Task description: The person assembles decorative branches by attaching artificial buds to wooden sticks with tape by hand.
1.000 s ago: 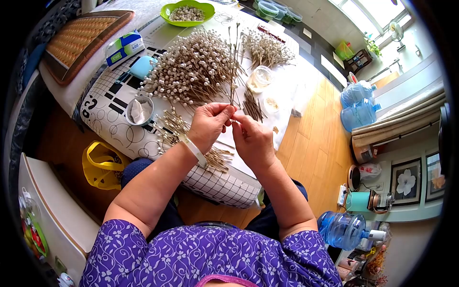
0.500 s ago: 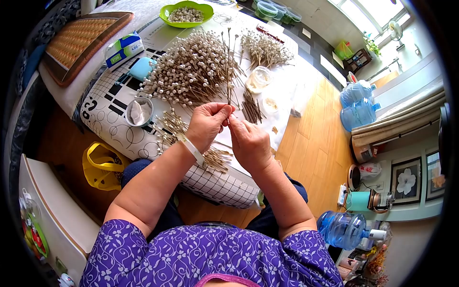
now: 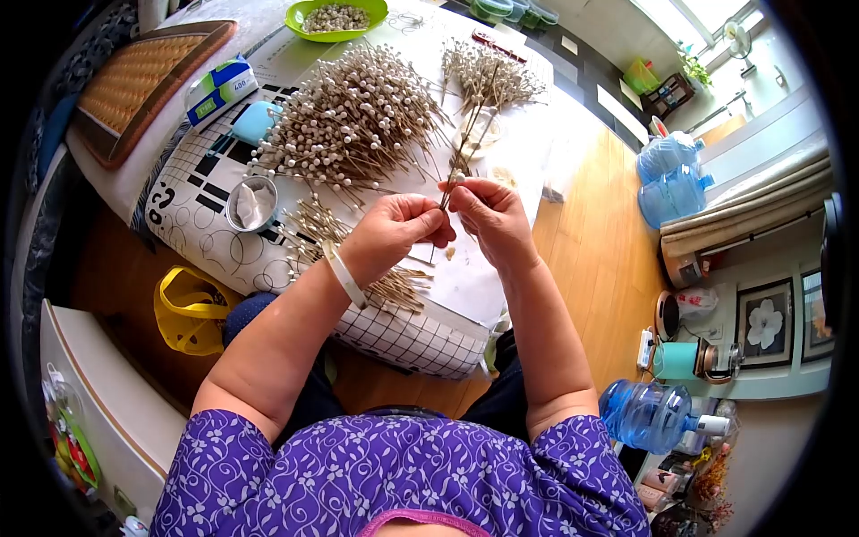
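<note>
Brown, thin, twig-like stems [image 3: 463, 154] are now leaning toward 1 o'clock between both hands, vs. near-upright 0.5 s ago. R hand [image 3: 492, 219] isn't meeting L at their foot anymore; it's pinching higher up, fingers narrow, by a small white round bead [image 3: 459, 176]. L hand [image 3: 394, 233] is still gripping the lower ends b/w thumb & fingers. Handling seems to be shifting upward, w/ L anchoring. Stem count is staying unclear; can't tell if the bead's attached. Stems are part-covering a clear round plastic tub [image 3: 489, 134] at 1 o'clock. Lime-green plastic bowl [image 3: 327, 38] at 11 is running off the top edge.
</note>
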`<state>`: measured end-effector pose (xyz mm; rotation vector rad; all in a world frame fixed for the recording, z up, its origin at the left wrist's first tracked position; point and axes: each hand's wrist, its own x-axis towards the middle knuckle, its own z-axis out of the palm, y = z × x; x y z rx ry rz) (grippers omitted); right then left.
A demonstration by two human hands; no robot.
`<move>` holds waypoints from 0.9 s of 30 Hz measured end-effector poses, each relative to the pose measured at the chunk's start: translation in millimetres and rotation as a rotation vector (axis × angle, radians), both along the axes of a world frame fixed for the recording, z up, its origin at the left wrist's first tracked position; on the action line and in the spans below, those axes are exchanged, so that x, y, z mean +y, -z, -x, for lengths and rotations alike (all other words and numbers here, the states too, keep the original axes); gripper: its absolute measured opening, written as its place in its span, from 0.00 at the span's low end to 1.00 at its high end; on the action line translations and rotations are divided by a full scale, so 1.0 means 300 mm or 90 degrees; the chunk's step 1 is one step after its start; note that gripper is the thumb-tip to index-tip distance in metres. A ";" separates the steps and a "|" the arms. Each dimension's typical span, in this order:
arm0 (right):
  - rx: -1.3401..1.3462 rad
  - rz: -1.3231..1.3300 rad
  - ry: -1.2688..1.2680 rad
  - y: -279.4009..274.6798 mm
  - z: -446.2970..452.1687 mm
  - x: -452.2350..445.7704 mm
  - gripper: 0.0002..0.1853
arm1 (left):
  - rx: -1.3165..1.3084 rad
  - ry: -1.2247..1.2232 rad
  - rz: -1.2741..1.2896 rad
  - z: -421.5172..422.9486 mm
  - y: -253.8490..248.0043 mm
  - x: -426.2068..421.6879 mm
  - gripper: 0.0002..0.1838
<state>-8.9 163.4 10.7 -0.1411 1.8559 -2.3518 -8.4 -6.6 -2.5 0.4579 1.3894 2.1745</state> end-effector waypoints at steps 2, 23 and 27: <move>-0.009 0.037 -0.061 0.001 0.001 0.015 0.09 | -0.063 0.027 0.009 -0.007 -0.025 -0.007 0.09; -0.001 0.137 -0.188 0.027 0.023 0.031 0.04 | -0.083 0.103 0.024 0.003 -0.019 -0.031 0.10; 0.021 0.088 -0.166 0.028 0.026 0.038 0.04 | -0.089 0.110 0.019 0.006 -0.013 -0.032 0.10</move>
